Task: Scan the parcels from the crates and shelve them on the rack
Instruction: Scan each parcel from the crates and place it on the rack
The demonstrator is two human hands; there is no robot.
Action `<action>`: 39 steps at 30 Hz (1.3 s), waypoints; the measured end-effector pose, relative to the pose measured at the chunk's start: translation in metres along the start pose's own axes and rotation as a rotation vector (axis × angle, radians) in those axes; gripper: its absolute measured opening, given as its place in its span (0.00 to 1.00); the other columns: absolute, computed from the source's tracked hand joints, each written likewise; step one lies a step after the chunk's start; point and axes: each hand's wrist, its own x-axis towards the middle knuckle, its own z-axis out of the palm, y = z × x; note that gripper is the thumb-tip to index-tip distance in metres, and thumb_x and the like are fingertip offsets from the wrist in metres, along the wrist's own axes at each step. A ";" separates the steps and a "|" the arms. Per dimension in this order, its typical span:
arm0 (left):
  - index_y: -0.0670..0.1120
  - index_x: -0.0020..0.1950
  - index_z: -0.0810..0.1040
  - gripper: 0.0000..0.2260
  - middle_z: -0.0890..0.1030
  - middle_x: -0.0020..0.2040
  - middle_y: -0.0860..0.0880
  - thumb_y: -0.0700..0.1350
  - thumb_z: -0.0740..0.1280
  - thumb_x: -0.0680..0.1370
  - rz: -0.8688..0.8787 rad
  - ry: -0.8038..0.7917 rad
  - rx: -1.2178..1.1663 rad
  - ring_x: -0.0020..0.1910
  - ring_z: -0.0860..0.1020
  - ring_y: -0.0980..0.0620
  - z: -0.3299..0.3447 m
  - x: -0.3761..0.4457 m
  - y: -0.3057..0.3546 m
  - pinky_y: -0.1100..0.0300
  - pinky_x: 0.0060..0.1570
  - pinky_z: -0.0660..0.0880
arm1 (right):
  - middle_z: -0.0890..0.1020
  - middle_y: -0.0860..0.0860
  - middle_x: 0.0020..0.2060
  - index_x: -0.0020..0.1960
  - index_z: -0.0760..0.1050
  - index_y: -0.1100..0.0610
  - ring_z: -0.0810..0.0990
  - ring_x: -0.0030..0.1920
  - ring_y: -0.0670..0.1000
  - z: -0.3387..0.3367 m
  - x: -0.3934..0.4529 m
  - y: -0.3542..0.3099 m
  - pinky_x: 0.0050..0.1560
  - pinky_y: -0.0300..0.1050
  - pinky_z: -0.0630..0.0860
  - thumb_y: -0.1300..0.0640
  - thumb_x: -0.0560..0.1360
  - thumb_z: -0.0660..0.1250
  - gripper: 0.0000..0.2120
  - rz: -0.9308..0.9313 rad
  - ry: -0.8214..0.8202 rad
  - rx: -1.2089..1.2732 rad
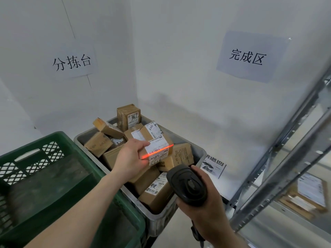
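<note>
The parcel (155,145) I care about is a small brown carton held up over the grey crate (198,151), its white shipping label turned toward me. My left hand (129,158) grips it from the left end, thumb laid across the top edge, fingers curled underneath. Its long axis runs from lower left to upper right, and the scanner's red line (157,151) falls across the label roughly along that axis, spilling a little onto my thumb side.

My right hand (204,210) is wrapped around the handle of the black scanner (188,185), which sits below and right of the parcel, nose pointing up at it. The rack (286,158) stands to the right, so I judge the left hand must carry the carton across the scanner arm to shelve it, unless I lower the scanner first.

Writing: a carton at the crate's far end has "1786" handwritten on it, upside down. The held label has a handwritten number I think ends in "55", but it is too tilted to trust. The wall signs read 分拣台 (71,62) on the left and 完成区 (248,57) on the right. A green crate (59,140) sits left of the grey one.
</note>
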 end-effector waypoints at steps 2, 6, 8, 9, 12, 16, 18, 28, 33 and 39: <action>0.49 0.69 0.78 0.26 0.76 0.60 0.51 0.43 0.78 0.72 0.046 0.008 0.022 0.56 0.74 0.56 0.005 0.001 0.001 0.59 0.56 0.75 | 0.81 0.36 0.59 0.71 0.72 0.53 0.80 0.62 0.42 -0.001 -0.003 -0.001 0.60 0.35 0.77 0.57 0.62 0.79 0.39 -0.007 0.004 -0.018; 0.50 0.70 0.78 0.26 0.76 0.61 0.51 0.43 0.78 0.72 0.073 -0.010 0.043 0.59 0.74 0.53 0.014 0.002 0.007 0.61 0.56 0.72 | 0.81 0.36 0.58 0.70 0.73 0.55 0.80 0.62 0.41 -0.007 -0.010 -0.003 0.59 0.33 0.76 0.53 0.61 0.79 0.38 0.002 0.028 -0.015; 0.50 0.69 0.78 0.27 0.75 0.61 0.51 0.43 0.79 0.71 0.080 -0.027 0.042 0.59 0.75 0.52 0.017 0.002 0.010 0.60 0.56 0.73 | 0.81 0.36 0.58 0.71 0.73 0.54 0.80 0.62 0.40 -0.010 -0.015 -0.005 0.60 0.34 0.77 0.50 0.61 0.78 0.39 0.012 0.038 -0.008; 0.50 0.69 0.77 0.27 0.75 0.60 0.52 0.43 0.79 0.71 0.078 -0.034 0.040 0.58 0.74 0.53 0.019 0.001 0.013 0.60 0.56 0.74 | 0.81 0.35 0.58 0.71 0.72 0.53 0.80 0.62 0.39 -0.013 -0.017 -0.005 0.60 0.33 0.77 0.51 0.61 0.79 0.39 0.015 0.052 -0.001; 0.50 0.69 0.77 0.28 0.75 0.58 0.53 0.42 0.79 0.70 0.034 -0.066 -0.028 0.56 0.74 0.53 0.025 0.000 0.026 0.58 0.56 0.75 | 0.80 0.32 0.58 0.69 0.71 0.45 0.79 0.61 0.36 -0.024 -0.023 -0.003 0.58 0.27 0.74 0.51 0.60 0.79 0.38 0.036 0.088 0.019; 0.56 0.64 0.78 0.26 0.78 0.59 0.52 0.40 0.80 0.69 -0.114 -0.127 -0.336 0.58 0.78 0.52 0.039 -0.002 0.046 0.54 0.58 0.79 | 0.81 0.32 0.58 0.68 0.71 0.43 0.80 0.61 0.39 -0.045 -0.032 0.007 0.58 0.29 0.74 0.46 0.57 0.77 0.40 0.079 0.184 0.039; 0.58 0.58 0.79 0.23 0.80 0.58 0.50 0.38 0.79 0.70 -0.216 -0.195 -0.571 0.56 0.81 0.52 0.046 -0.006 0.065 0.56 0.53 0.81 | 0.80 0.31 0.58 0.68 0.71 0.44 0.80 0.60 0.38 -0.059 -0.040 0.013 0.58 0.28 0.74 0.55 0.58 0.81 0.41 0.077 0.232 0.025; 0.46 0.63 0.80 0.24 0.84 0.57 0.38 0.42 0.75 0.66 -0.366 -0.598 -1.010 0.51 0.81 0.39 0.133 -0.067 0.196 0.41 0.52 0.80 | 0.77 0.25 0.58 0.70 0.70 0.46 0.76 0.60 0.32 -0.180 -0.101 0.034 0.56 0.23 0.70 0.71 0.62 0.82 0.44 0.067 0.477 -0.072; 0.45 0.61 0.81 0.21 0.85 0.52 0.39 0.40 0.75 0.69 -0.389 -0.722 -1.009 0.44 0.81 0.45 0.191 -0.115 0.275 0.52 0.38 0.82 | 0.80 0.31 0.58 0.71 0.71 0.53 0.79 0.61 0.36 -0.253 -0.147 0.048 0.59 0.29 0.74 0.61 0.59 0.79 0.42 0.064 0.569 -0.006; 0.44 0.64 0.80 0.15 0.85 0.49 0.43 0.36 0.71 0.78 -0.436 -0.767 -0.997 0.44 0.84 0.47 0.247 -0.157 0.345 0.50 0.42 0.82 | 0.83 0.36 0.57 0.69 0.73 0.51 0.82 0.60 0.42 -0.322 -0.185 0.068 0.59 0.40 0.80 0.61 0.60 0.78 0.38 0.116 0.659 0.037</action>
